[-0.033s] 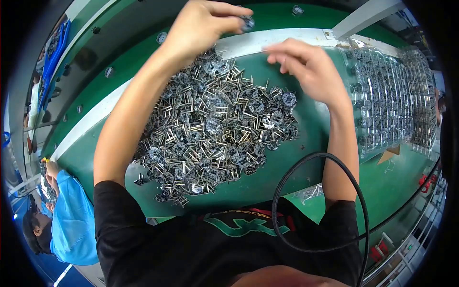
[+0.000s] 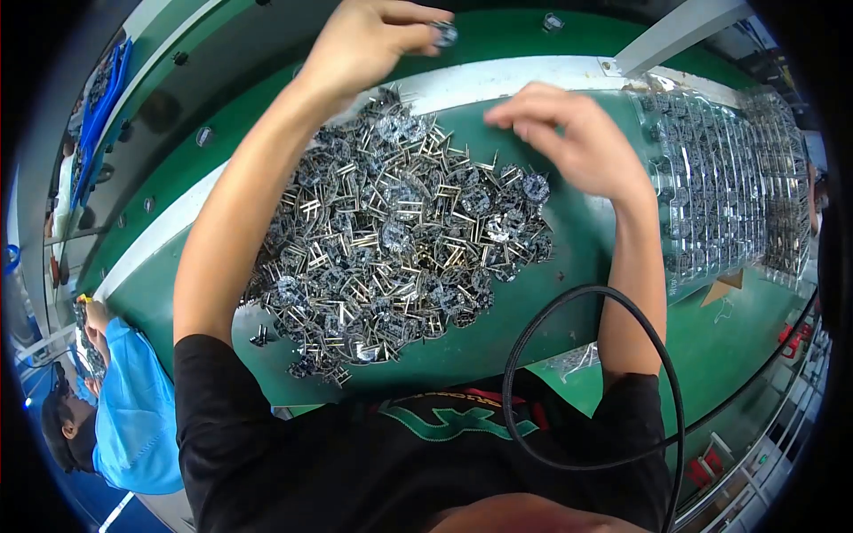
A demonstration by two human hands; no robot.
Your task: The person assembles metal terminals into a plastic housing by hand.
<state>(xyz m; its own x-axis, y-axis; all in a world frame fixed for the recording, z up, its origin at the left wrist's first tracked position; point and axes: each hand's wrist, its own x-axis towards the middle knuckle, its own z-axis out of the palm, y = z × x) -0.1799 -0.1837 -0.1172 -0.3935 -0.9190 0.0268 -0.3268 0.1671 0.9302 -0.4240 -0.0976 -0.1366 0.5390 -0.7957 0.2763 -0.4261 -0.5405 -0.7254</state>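
Observation:
Beyond the white rail at the far side, my left hand (image 2: 360, 46) pinches a small round dark part (image 2: 443, 35) between thumb and fingers. My right hand (image 2: 582, 138) hovers to the right of it, over the far part of the green table, fingers apart and nothing visible in them. Between my forearms spreads a big pile of small round dark parts with metal pins (image 2: 391, 235), heaped on the green tabletop (image 2: 555, 306). The pins point every way. A few loose parts (image 2: 259, 335) lie by the pile's near left edge.
Stacked clear plastic trays (image 2: 720, 178) filled with similar parts stand at the right. A white rail (image 2: 524, 69) borders the far green strip, where single parts (image 2: 553, 22) sit spaced apart. A black cable (image 2: 613, 289) loops by my right arm. A person in blue (image 2: 138, 409) works at left.
My left hand has shifted slightly left with the round part still pinched. My right hand has dropped a little toward me.

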